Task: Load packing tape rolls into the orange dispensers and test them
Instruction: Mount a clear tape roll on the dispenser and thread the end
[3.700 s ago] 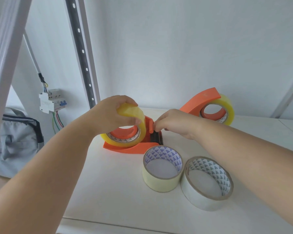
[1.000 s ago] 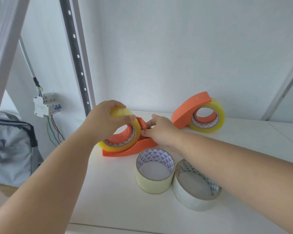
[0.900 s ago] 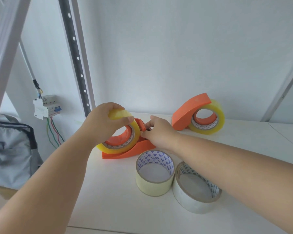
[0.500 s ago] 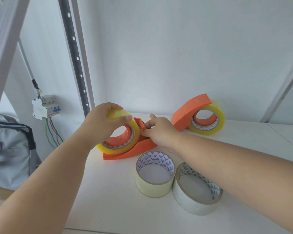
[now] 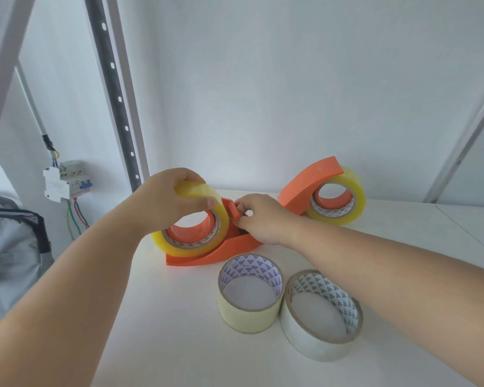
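From the head camera, the person's left hand (image 5: pixel 165 202) is wrapped over the top of a yellowish tape roll (image 5: pixel 196 241), fingers (image 5: pixel 204 201) curled down its front face and gripping it. That roll sits on the hub of the near orange dispenser (image 5: pixel 221 252), which rests on the white tabletop (image 5: pixel 165 317) with its curved base down. The right hand (image 5: pixel 266 222) is at the dispenser's front end, its fingers closed narrowly around the small orange piece by the cutter (whether any tape end is pinched there, I cannot tell, the knuckles hide it).

Further back and to the right stands a second orange dispenser (image 5: pixel 308 185), already carrying its own yellowish roll (image 5: pixel 344 205), apart from both hands. Closer to the camera, two spare rolls lie flat and touching each other: a pale cream one (image 5: pixel 246 314) on the left and a clear, silvery one (image 5: pixel 319 342) on the right, both with patterned cardboard cores.

Off to the left, a circuit breaker (image 5: pixel 65 180) with coloured wires hangs on the wall, and a grey bag (image 5: pixel 11 247) sits below it.
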The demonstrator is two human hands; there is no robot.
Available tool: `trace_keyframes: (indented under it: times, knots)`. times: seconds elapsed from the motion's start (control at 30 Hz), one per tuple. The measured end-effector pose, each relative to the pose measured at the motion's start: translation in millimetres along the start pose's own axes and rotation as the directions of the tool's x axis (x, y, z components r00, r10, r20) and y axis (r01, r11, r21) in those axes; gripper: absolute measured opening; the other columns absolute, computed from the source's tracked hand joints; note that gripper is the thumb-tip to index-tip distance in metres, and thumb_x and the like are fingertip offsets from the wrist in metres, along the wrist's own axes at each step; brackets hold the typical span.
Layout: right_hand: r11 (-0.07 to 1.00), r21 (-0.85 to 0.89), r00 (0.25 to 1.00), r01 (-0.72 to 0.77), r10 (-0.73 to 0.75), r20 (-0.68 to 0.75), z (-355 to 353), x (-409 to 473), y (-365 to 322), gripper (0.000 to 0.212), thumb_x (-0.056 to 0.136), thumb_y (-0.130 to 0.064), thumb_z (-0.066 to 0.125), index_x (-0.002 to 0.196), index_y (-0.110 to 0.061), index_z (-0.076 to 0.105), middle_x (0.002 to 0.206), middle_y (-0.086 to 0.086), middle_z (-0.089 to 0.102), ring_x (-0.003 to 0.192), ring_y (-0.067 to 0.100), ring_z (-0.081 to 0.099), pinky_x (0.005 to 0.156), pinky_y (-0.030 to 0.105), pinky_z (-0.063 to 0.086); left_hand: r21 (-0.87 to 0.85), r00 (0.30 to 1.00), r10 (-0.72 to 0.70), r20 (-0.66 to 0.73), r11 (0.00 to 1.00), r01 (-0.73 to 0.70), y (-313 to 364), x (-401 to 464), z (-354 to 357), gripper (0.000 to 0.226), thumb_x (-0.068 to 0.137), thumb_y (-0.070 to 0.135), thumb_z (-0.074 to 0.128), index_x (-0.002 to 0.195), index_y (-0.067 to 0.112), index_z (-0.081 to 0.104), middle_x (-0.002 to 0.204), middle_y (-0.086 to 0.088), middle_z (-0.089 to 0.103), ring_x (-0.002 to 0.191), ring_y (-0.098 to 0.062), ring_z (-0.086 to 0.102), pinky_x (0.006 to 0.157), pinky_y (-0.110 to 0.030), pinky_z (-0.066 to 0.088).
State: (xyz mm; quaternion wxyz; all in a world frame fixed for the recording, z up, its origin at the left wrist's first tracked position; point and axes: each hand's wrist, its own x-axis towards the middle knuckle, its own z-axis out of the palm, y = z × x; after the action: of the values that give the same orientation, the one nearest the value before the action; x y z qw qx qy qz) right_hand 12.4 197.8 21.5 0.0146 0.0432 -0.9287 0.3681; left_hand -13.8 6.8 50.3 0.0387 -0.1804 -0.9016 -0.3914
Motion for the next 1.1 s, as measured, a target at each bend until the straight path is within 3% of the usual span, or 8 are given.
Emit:
trace_keyframes:
  times: [0.1,0.2,0.5,0.7,0.83,0.93,1.03,1.1]
  knots:
    - [0.994,0.103,1.0,0.023,-0.023,-0.003,-1,1,6,0.01,0.086,-0.013,0.064,0.082,-0.004,0.068,0.116,0.0,0.066,0.105,0.021,0.061,0.09,0.03,0.048,-0.043,1.0,-0.021,-0.01,0.999,0.02,-4,-1,0,0.035,0.075,0.044,0.073,0.106,0.033,0.06,0.097,0.011,0.063,0.085,-0.008,0.059,0.068,-0.021,0.046]
    - [0.973,0.231,1.0,-0.017,0.012,0.024,-3,2,9,0.013,0.079,-0.01,0.073,0.088,-0.002,0.073,0.12,-0.004,0.065,0.106,0.018,0.063,0.099,0.037,0.047,-0.073,0.999,-0.049,-0.005,0.996,0.048,-6,-3,0,0.037,0.075,0.045,0.072,0.109,0.033,0.06,0.098,0.008,0.065,0.085,-0.014,0.062,0.07,-0.025,0.051]
    - [0.918,0.394,0.999,-0.039,0.047,-0.009,6,1,12,0.016,0.078,-0.009,0.074,0.092,-0.001,0.074,0.119,-0.006,0.065,0.106,0.019,0.064,0.1,0.039,0.047,-0.15,0.996,-0.067,-0.062,0.987,0.057,-7,-7,8,0.034,0.077,0.044,0.07,0.105,0.029,0.06,0.093,0.009,0.065,0.078,-0.009,0.06,0.062,-0.022,0.043]
    - [0.946,0.322,0.997,0.03,-0.003,-0.083,7,1,13,0.014,0.084,-0.008,0.068,0.093,0.003,0.072,0.119,-0.005,0.065,0.108,0.017,0.061,0.1,0.034,0.045,-0.16,0.997,-0.071,-0.035,0.985,0.065,-6,-9,8,0.034,0.077,0.044,0.071,0.105,0.029,0.06,0.094,0.009,0.066,0.086,-0.01,0.062,0.067,-0.02,0.047]
    - [0.988,0.123,0.992,0.098,-0.087,-0.096,5,0,9,0.014,0.087,-0.009,0.062,0.078,-0.001,0.068,0.113,-0.002,0.069,0.105,0.024,0.06,0.09,0.029,0.043,-0.123,0.998,-0.057,-0.012,0.991,0.056,-5,-7,4,0.037,0.074,0.047,0.072,0.106,0.032,0.06,0.096,0.009,0.066,0.087,-0.012,0.063,0.071,-0.024,0.049]
    - [0.992,0.033,0.991,0.12,-0.117,-0.07,3,-1,10,0.024,0.091,-0.017,0.056,0.073,-0.004,0.064,0.108,0.005,0.07,0.103,0.03,0.06,0.092,0.038,0.044,-0.065,1.0,-0.021,0.002,0.998,0.021,-4,-6,0,0.038,0.074,0.047,0.072,0.106,0.032,0.059,0.096,0.011,0.064,0.086,-0.01,0.061,0.068,-0.021,0.045]
    - [0.994,-0.017,0.994,0.107,-0.108,-0.017,0,-2,11,0.03,0.093,-0.025,0.053,0.084,0.0,0.066,0.106,0.016,0.069,0.102,0.035,0.061,0.092,0.047,0.046,-0.063,1.0,-0.002,0.015,0.998,0.003,-6,-5,-3,0.033,0.075,0.043,0.072,0.104,0.033,0.059,0.093,0.01,0.064,0.082,-0.008,0.061,0.066,-0.019,0.042]
    - [0.995,-0.035,0.996,0.093,-0.093,0.013,-4,-3,10,0.031,0.093,-0.03,0.053,0.089,-0.003,0.067,0.105,0.013,0.07,0.101,0.032,0.062,0.092,0.046,0.048,-0.068,1.0,0.008,0.019,0.998,-0.007,-9,-4,-5,0.031,0.075,0.042,0.073,0.102,0.034,0.06,0.092,0.009,0.065,0.083,-0.009,0.061,0.068,-0.02,0.043]
